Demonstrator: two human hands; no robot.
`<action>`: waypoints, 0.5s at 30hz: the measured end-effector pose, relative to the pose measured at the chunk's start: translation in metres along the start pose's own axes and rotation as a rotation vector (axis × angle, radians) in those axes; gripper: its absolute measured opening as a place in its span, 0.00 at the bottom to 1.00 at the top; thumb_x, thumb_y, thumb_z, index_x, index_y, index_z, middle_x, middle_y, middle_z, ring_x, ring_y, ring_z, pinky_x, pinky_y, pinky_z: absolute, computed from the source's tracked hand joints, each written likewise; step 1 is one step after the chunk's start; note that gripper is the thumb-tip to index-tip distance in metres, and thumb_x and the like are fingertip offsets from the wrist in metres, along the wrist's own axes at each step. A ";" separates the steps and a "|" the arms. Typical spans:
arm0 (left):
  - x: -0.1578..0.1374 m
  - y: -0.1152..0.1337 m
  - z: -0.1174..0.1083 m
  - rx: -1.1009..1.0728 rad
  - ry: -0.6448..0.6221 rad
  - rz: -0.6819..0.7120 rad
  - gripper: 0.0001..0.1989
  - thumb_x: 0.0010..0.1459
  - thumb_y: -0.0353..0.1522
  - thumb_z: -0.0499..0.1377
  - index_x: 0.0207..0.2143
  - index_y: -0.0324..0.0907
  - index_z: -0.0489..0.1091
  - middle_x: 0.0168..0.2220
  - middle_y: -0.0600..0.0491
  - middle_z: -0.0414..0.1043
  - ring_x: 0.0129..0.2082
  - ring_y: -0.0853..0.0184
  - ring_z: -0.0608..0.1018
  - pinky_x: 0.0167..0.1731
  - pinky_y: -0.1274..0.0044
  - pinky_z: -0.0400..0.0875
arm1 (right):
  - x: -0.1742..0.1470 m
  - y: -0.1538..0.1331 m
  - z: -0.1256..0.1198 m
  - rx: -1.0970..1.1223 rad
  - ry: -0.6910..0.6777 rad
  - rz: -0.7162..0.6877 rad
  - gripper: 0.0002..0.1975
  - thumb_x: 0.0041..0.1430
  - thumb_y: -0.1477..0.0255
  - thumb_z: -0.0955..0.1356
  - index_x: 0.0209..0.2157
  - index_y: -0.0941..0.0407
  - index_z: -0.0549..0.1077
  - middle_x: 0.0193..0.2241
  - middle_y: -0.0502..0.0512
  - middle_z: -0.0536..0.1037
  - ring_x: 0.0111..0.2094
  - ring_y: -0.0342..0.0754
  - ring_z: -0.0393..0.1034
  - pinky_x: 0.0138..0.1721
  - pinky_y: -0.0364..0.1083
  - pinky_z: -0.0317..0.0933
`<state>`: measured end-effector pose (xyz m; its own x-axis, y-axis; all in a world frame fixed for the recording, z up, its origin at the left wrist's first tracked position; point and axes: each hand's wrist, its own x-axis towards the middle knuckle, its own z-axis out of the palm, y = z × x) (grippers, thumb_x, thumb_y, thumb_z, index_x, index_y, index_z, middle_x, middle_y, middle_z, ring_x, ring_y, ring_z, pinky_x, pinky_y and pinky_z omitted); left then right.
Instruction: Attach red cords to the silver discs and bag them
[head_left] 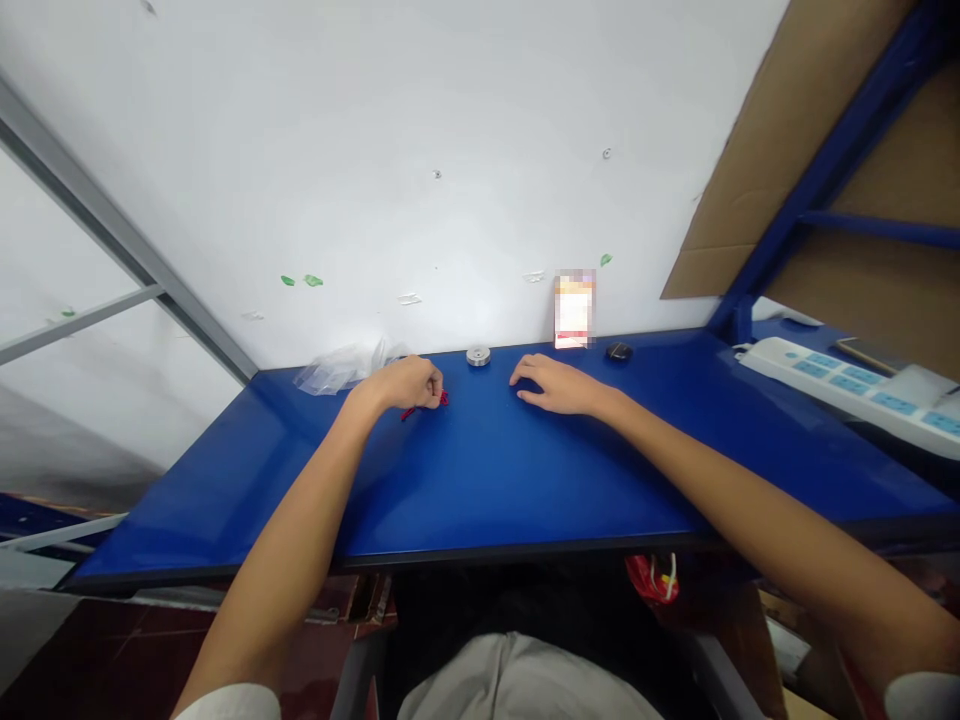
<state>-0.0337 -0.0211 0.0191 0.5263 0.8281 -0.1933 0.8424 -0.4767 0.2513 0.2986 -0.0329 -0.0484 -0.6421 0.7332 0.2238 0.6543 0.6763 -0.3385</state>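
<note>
My left hand (pixel 410 383) is closed around a thin red cord (pixel 408 413), whose ends stick out below and beside the fingers. Most of the cord is hidden by the hand. Over the blue table (pixel 480 480), my right hand (pixel 553 384) holds nothing, its fingers apart and bent toward the tabletop. Between the two hands and farther back lies a small round silver metal piece (pixel 478 356). Crumpled clear plastic (pixel 337 368) rests just behind and left of my left hand.
At the wall, a lit screen (pixel 574 310) leans upright, with a small black object (pixel 619 351) to its right. A white power strip (pixel 847 385) lies at the right edge. A grey frame (pixel 135 240) stands left, a blue one (pixel 840 190) right.
</note>
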 end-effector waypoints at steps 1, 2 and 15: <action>0.000 -0.002 -0.001 -0.005 0.014 0.009 0.06 0.49 0.29 0.63 0.30 0.44 0.80 0.29 0.54 0.81 0.26 0.66 0.78 0.28 0.75 0.64 | 0.000 0.000 0.000 0.000 0.002 -0.002 0.15 0.70 0.66 0.67 0.53 0.53 0.79 0.52 0.63 0.78 0.56 0.61 0.72 0.55 0.59 0.68; 0.000 -0.004 -0.001 -0.009 0.022 0.018 0.06 0.49 0.29 0.63 0.30 0.44 0.80 0.29 0.54 0.81 0.27 0.66 0.78 0.27 0.76 0.64 | 0.000 0.001 0.000 -0.001 0.003 -0.002 0.15 0.70 0.66 0.67 0.53 0.53 0.79 0.52 0.63 0.78 0.56 0.61 0.72 0.56 0.59 0.68; 0.001 -0.015 -0.004 -0.042 0.040 0.057 0.07 0.57 0.37 0.65 0.30 0.44 0.78 0.30 0.53 0.81 0.28 0.66 0.78 0.30 0.75 0.65 | 0.000 0.000 0.000 -0.003 -0.003 0.004 0.15 0.69 0.66 0.67 0.54 0.53 0.79 0.52 0.63 0.77 0.57 0.61 0.71 0.56 0.58 0.68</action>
<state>-0.0464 -0.0120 0.0184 0.5674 0.8115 -0.1397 0.8053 -0.5113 0.3002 0.2986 -0.0330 -0.0483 -0.6403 0.7359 0.2200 0.6580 0.6733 -0.3371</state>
